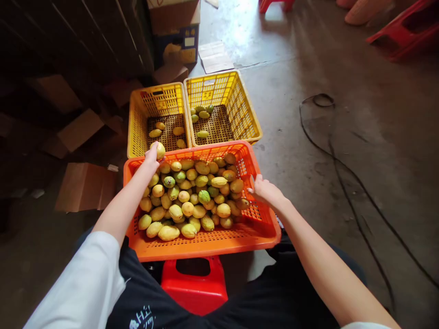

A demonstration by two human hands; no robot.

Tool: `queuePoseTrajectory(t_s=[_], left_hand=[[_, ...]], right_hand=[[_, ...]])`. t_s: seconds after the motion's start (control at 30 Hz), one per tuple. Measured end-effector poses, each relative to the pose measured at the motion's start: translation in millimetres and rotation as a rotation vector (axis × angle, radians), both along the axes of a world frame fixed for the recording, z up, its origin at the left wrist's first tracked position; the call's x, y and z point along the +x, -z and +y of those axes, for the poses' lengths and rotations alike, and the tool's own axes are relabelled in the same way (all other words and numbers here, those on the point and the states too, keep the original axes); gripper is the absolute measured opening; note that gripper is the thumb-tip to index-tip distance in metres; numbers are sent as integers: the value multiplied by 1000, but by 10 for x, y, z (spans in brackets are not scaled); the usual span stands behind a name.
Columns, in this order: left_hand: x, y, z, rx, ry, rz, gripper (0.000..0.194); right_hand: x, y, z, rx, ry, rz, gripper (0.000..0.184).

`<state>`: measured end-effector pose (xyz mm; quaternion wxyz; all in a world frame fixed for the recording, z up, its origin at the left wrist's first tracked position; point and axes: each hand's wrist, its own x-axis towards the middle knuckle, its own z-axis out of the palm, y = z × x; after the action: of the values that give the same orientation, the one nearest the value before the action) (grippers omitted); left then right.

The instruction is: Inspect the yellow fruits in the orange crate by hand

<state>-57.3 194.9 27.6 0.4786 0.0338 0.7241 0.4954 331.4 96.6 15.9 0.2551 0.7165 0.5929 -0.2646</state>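
My left hand (153, 155) is closed around a yellow lemon (158, 150), above the far left corner of an orange crate (206, 246). Many yellow and greenish lemons (187, 209) lie heaped in this crate. My right hand (266, 190) is at the crate's right wall with its fingers curled. A thin greyish edge shows by its fingertips, too small to name; whether the hand touches the rim is unclear. Beyond stand two yellow crates: the left crate (134, 123) holds several yellow lemons (155, 133), the right crate (252, 109) several greener lemons (203, 114).
A red stool (194, 285) is under the orange crate, between my knees. Cardboard pieces (85, 187) lie on the left, with boxes (178, 41) at the back. A black cable (346, 176) crosses the floor on the right. More red stools (406, 34) stand farther off.
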Motion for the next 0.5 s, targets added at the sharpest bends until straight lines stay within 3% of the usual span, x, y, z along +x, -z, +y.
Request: queuePoseTrajectory(t_s=[0.1,0.23,0.37,0.47,0.5], left_hand=[[-22,40,232,-51,-108,174,27],[-74,150,201,-91,-12,409,24],[-172,225,-123,-86,83,524,19],[-340,226,-557,-47,168,661,25],[-414,224,-723,-33,251,716,27]], right_hand=[[6,-35,8,-13,-6,12,53],[-7,-85,11,-22,-46,24,55],[-39,-139,1,-3,-65,18,57],[-55,-153,-12,18,-78,2,55],[-57,-150,-16,21,-84,-2,55]])
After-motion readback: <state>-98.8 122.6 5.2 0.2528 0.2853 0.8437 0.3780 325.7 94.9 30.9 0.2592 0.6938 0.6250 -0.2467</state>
